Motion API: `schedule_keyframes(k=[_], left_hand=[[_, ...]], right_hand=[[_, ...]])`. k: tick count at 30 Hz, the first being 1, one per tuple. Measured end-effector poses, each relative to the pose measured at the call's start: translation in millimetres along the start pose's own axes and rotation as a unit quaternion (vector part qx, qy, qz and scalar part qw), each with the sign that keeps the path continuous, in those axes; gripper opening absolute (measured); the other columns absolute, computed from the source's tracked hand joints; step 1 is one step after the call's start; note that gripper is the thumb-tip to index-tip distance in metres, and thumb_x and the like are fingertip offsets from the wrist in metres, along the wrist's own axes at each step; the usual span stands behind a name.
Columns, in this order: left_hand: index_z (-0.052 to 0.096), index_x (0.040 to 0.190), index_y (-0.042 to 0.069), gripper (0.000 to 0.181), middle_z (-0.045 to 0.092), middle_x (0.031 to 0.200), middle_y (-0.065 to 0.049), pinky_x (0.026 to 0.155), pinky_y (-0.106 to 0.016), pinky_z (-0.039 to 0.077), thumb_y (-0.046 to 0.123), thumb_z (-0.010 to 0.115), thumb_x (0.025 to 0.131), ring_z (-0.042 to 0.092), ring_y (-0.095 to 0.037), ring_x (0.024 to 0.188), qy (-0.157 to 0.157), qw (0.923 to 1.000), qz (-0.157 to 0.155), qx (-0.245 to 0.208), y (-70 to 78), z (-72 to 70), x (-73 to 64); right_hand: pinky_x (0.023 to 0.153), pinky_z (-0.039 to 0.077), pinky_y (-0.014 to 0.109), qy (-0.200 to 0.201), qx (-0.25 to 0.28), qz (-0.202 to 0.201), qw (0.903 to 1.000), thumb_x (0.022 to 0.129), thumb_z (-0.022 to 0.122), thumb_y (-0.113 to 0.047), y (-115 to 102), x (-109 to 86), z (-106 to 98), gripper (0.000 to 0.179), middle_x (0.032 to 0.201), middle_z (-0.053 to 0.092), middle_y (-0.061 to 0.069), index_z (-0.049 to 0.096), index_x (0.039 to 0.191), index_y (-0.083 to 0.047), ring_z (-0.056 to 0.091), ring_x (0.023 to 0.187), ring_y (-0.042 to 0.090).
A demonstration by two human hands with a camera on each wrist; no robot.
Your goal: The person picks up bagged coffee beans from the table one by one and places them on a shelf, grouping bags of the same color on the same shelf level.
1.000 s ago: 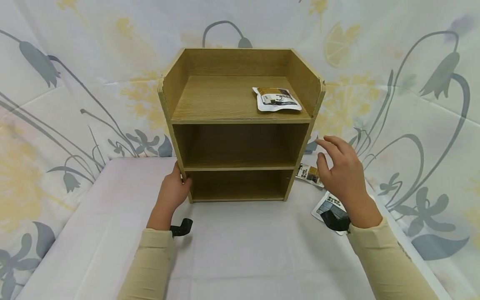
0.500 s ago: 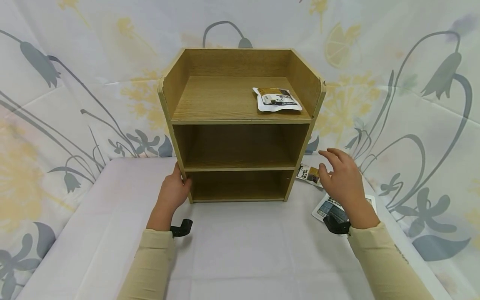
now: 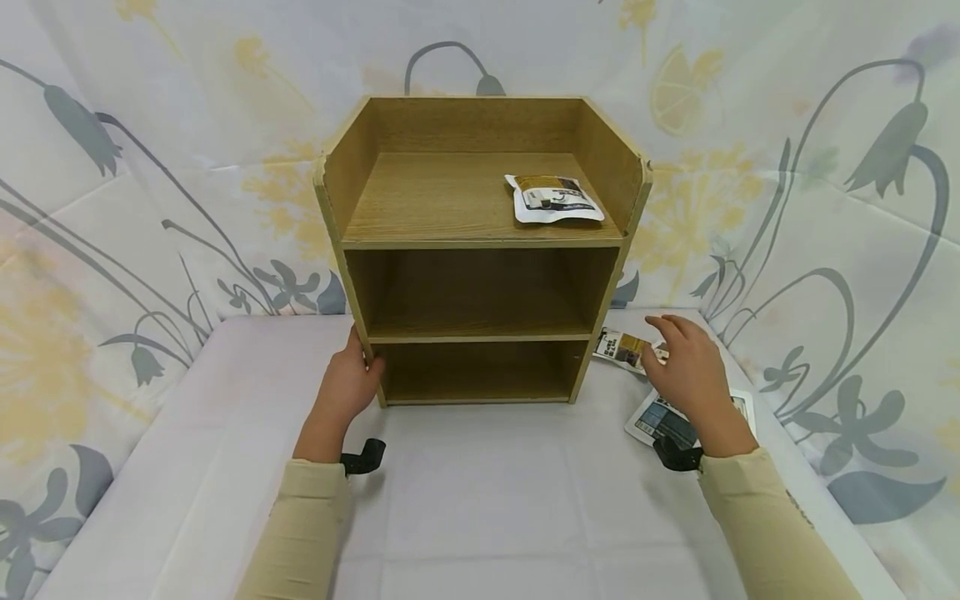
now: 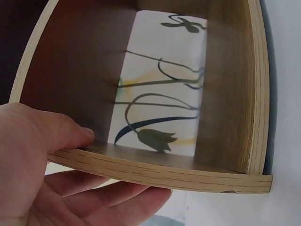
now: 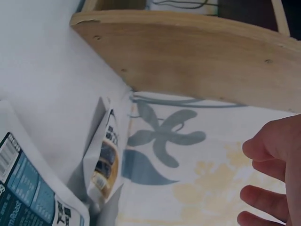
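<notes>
A wooden shelf unit (image 3: 450, 200) with three levels stands on the white-covered table. My left hand (image 3: 347, 379) grips its left side panel low down; the left wrist view has the thumb (image 4: 70, 132) inside the panel and the fingers outside. To the right of the unit, my right hand (image 3: 692, 371) hovers with loosely bent fingers and holds nothing. Just beside that hand lies a white-and-yellow pouch (image 3: 619, 347). Under the wrist is a larger white pouch with a blue label (image 3: 662, 421), partly hidden. Another white-and-brown pouch (image 3: 557, 200) lies on the top shelf, towards its right.
Floral cloth (image 3: 765, 125) hangs behind the unit and along both sides of the table. White cloth (image 3: 480, 483) covers the table in front of the unit. In the right wrist view, the unit's right side panel (image 5: 188, 61) rises close to the pouches.
My right hand has moved down and slightly right, towards the pouches on the table. The left hand keeps its grip, and the shelf unit has not moved.
</notes>
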State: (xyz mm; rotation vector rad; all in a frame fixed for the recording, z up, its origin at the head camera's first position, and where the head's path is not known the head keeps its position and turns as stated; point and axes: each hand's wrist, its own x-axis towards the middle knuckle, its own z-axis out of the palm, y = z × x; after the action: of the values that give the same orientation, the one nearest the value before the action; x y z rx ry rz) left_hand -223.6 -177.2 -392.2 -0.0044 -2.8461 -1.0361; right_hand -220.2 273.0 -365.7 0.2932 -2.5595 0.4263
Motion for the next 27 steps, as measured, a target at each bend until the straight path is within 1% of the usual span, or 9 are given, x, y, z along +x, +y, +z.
schedule_keyframes(k=[5, 10, 13, 16, 19, 22, 27], left_hand=[[0.016, 0.151, 0.000, 0.062, 0.057, 0.128, -0.033, 0.080, -0.051, 0.055, 0.019, 0.044, 0.099, 0.063, -0.044, 0.110, 0.004, 1.0000, 0.005, 0.004, -0.3, 0.4, -0.6], [0.016, 0.151, 0.001, 0.061, 0.057, 0.128, -0.033, 0.080, -0.051, 0.055, 0.019, 0.044, 0.100, 0.063, -0.045, 0.109, 0.006, 0.9999, 0.006, 0.006, 0.0, 0.9, -0.5], [0.016, 0.151, 0.001, 0.060, 0.057, 0.128, -0.032, 0.078, -0.050, 0.055, 0.018, 0.043, 0.100, 0.063, -0.044, 0.108, 0.007, 0.9999, 0.006, 0.006, 0.0, 1.4, -0.9], [0.017, 0.150, 0.000, 0.060, 0.059, 0.125, -0.032, 0.071, -0.045, 0.055, 0.017, 0.043, 0.099, 0.065, -0.043, 0.103, 0.013, 0.9998, 0.009, 0.009, -0.6, 2.0, -0.8], [0.017, 0.150, 0.000, 0.060, 0.060, 0.123, -0.032, 0.068, -0.043, 0.055, 0.017, 0.043, 0.098, 0.066, -0.043, 0.100, 0.015, 0.9998, 0.010, 0.010, -1.7, 2.2, -0.3], [0.017, 0.151, 0.001, 0.060, 0.061, 0.122, -0.032, 0.068, -0.043, 0.055, 0.019, 0.043, 0.099, 0.066, -0.042, 0.100, 0.013, 0.9998, 0.009, 0.008, -2.8, 2.3, 0.1], [0.018, 0.150, 0.001, 0.060, 0.061, 0.122, -0.032, 0.068, -0.044, 0.054, 0.019, 0.043, 0.099, 0.067, -0.042, 0.099, 0.012, 0.9998, 0.011, 0.012, -4.8, 3.3, 1.5]], right_hand=[[0.090, 0.043, 0.062, -0.042, -0.015, 0.021, 0.9988, 0.088, 0.056, -0.014, 11, -2.6, 6, 0.044, 0.130, 0.053, 0.030, 0.056, 0.129, 0.002, 0.053, 0.111, 0.047], [0.091, 0.041, 0.065, -0.083, -0.027, 0.039, 0.9954, 0.089, 0.058, -0.018, 19, -4.2, 11, 0.048, 0.133, 0.050, 0.030, 0.053, 0.133, 0.001, 0.047, 0.119, 0.050], [0.091, 0.041, 0.065, -0.102, -0.037, 0.050, 0.9928, 0.090, 0.059, -0.020, 25, -5.3, 14, 0.050, 0.134, 0.049, 0.030, 0.051, 0.134, 0.001, 0.046, 0.121, 0.051], [0.090, 0.042, 0.065, -0.112, -0.044, 0.058, 0.9911, 0.090, 0.057, -0.021, 31, -6.8, 18, 0.050, 0.135, 0.049, 0.029, 0.051, 0.135, 0.000, 0.046, 0.122, 0.050], [0.088, 0.043, 0.066, -0.117, -0.047, 0.061, 0.9901, 0.090, 0.055, -0.022, 36, -8.1, 21, 0.049, 0.134, 0.050, 0.029, 0.051, 0.134, 0.001, 0.046, 0.121, 0.051], [0.087, 0.043, 0.066, -0.125, -0.051, 0.064, 0.9887, 0.091, 0.054, -0.022, 40, -8.6, 24, 0.050, 0.134, 0.049, 0.030, 0.051, 0.134, 0.001, 0.046, 0.121, 0.051], [0.088, 0.042, 0.067, -0.150, -0.059, 0.076, 0.9839, 0.091, 0.055, -0.023, 47, -8.3, 31, 0.052, 0.137, 0.047, 0.030, 0.049, 0.136, 0.001, 0.045, 0.122, 0.052]])
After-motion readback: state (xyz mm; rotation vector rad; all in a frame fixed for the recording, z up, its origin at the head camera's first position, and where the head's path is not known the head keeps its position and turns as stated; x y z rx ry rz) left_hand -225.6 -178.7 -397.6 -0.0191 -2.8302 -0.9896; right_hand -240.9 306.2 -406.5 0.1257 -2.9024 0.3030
